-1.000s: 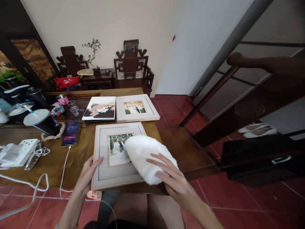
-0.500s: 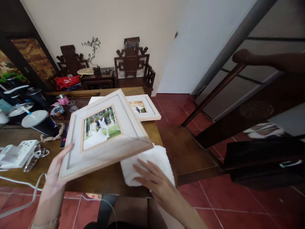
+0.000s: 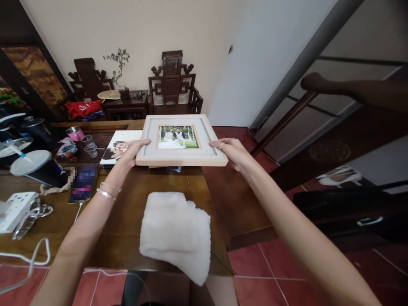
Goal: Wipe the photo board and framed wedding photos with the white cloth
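A pale wooden picture frame [image 3: 149, 146] with a small photo of two people in its middle is held level in both hands, above the far right part of the table. My left hand [image 3: 132, 151] grips its left edge, thumb on top. My right hand [image 3: 234, 151] closes on the right edge, thumb likewise on the face. The fingers underneath are hidden. A white fluffy cloth [image 3: 175, 233] lies on the near table edge between my forearms, its lower corner hanging over. The second frame seen earlier is hidden behind the held one.
On the wooden table [image 3: 127, 229] stand a black lidded cup [image 3: 41, 168], a phone [image 3: 83, 182], a white power strip [image 3: 19, 208], eyeglasses [image 3: 30, 219], clear small cups [image 3: 91, 148] and a white photo panel [image 3: 117, 144]. A wooden chair [image 3: 321, 140] stands at right.
The picture frame has moved away from me and been lowered from its tilt to level. My right hand has left the cloth and taken the frame's right edge.
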The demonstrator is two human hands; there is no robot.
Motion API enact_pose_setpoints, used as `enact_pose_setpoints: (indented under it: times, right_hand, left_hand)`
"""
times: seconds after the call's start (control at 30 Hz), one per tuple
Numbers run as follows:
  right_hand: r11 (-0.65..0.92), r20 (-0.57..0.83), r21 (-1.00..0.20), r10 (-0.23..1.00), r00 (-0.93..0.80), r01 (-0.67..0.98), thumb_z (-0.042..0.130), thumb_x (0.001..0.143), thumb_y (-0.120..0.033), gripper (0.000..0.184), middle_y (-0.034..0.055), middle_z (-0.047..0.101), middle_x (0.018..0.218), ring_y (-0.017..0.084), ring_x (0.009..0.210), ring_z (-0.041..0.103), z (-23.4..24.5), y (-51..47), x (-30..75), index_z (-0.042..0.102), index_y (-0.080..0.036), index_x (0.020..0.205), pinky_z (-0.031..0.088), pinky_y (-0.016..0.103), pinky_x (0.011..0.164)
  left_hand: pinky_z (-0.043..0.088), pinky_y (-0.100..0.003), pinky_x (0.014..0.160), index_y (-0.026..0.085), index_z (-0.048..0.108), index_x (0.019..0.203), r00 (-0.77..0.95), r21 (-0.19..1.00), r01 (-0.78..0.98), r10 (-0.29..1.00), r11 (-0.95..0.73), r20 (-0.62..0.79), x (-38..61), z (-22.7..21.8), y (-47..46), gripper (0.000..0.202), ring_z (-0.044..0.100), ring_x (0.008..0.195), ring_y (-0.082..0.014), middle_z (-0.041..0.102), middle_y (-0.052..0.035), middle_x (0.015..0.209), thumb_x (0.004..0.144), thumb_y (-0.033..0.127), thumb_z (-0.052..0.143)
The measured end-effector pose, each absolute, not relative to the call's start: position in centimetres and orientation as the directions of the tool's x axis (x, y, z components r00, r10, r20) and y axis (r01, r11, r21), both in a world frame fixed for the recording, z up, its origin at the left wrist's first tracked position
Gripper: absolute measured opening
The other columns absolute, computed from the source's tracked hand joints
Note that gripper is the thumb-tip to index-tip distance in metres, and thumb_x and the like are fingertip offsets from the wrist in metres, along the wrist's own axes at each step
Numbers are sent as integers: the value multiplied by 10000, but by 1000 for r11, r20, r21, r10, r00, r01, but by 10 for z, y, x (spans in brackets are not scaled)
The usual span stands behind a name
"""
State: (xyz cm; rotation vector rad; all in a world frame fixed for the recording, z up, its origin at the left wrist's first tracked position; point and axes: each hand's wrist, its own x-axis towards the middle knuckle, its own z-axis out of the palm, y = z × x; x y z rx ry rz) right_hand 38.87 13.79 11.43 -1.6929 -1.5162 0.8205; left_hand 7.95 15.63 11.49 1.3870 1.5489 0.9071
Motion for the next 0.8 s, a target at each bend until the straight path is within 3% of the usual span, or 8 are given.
enact_pose_setpoints:
  times: [0.03,0.2,0.3,0.47,0.63,0.8]
  right_hand:
    - [-77,-6,-801,993,122,593,530,872,-365,263,126,717,956,285,942,649,107,148,391,635,-157,996,539,372,783]
    - [-115,-24,-667,991,134,736,481,886,-335,238,154,697,1046,285,969,625,87,187,395,626,-149,919,493,341,803]
    - [-94,-24,-581,995,99,808,477,899,-348,258,179,680,1105,296,1008,617,81,202,391,627,-144,949,470,326,821]
    - [-44,-46,-472,999,25,881,461,927,-333,298,225,669,1134,310,1035,619,63,217,387,638,-100,988,454,327,826]
    - [-4,-38,-410,999,-12,912,446,945,-336,323,227,670,1133,294,1020,629,51,225,391,633,-86,1030,455,312,807]
    - [-3,-39,-374,999,-12,928,443,952,-348,324,217,675,1128,290,1025,632,51,225,392,624,-94,1042,456,300,792]
  left_hand:
    - [592,-340,792,92,660,1089,-42,837,538,995,100,-92,83,112,165,398,723,916,-253,764,-134,937,880,396,510]
    - [502,-342,925,88,686,992,-114,645,754,991,127,-62,92,97,202,353,652,1097,-306,731,-188,1071,849,382,554]
    - [461,-343,962,64,695,951,-136,511,848,990,139,-43,95,87,209,369,623,1146,-333,707,-231,1099,869,380,524]
    - [443,-386,969,-17,667,1051,-139,338,931,990,136,-17,99,77,204,453,617,1137,-349,654,-306,1153,935,339,412]
    - [436,-390,978,-33,647,1097,-120,245,963,992,111,21,105,73,198,479,611,1134,-336,633,-314,1171,956,332,372]
    - [456,-424,946,-10,644,1113,-140,225,966,990,129,33,110,72,197,458,598,1147,-365,623,-308,1191,957,326,376]
